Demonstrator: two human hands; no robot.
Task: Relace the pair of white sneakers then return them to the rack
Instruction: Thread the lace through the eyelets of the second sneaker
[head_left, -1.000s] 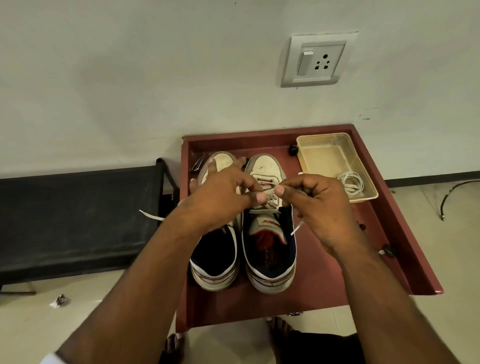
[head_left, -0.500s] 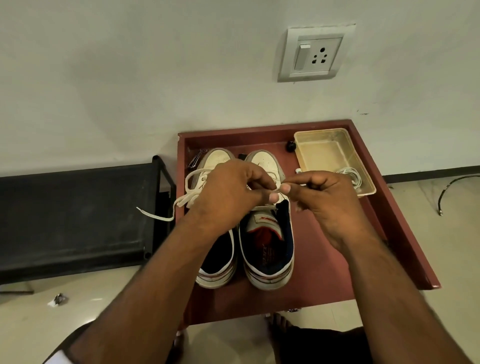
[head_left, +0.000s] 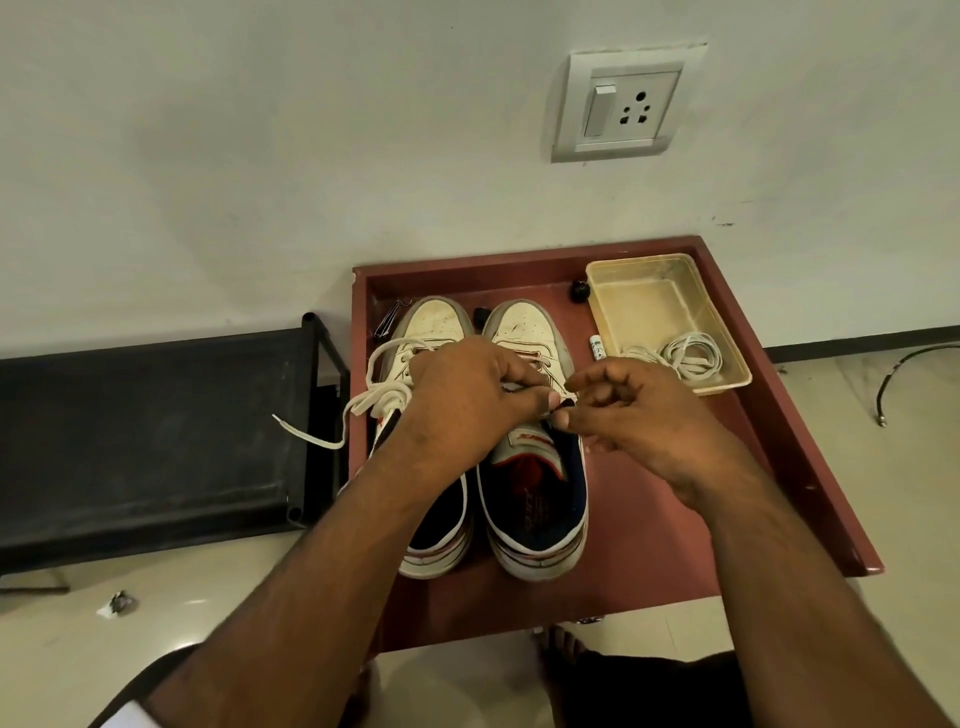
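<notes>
- Both hands meet over the right sneaker (head_left: 535, 467): the left hand (head_left: 467, 395) pinches the lace (head_left: 540, 361) at its thumb tip, likely to keep it taut above the eyelets.
- Right hand (head_left: 639, 415) has its fingers curled, thumb and forefinger closed on the lace end beside the left thumb, seemingly to guide it through.
- Left sneaker (head_left: 431, 332) stands just beside its mate on the red table (head_left: 649, 519), its loose lace (head_left: 363, 400) trailing over the edge.
- A clear tray (head_left: 727, 374) holds a coiled cord.
- No rack can be identified with certainty.

Bare forearms, white cuff (head_left: 122, 714) at left elbow, dark trousers (head_left: 639, 686), bare feet.
</notes>
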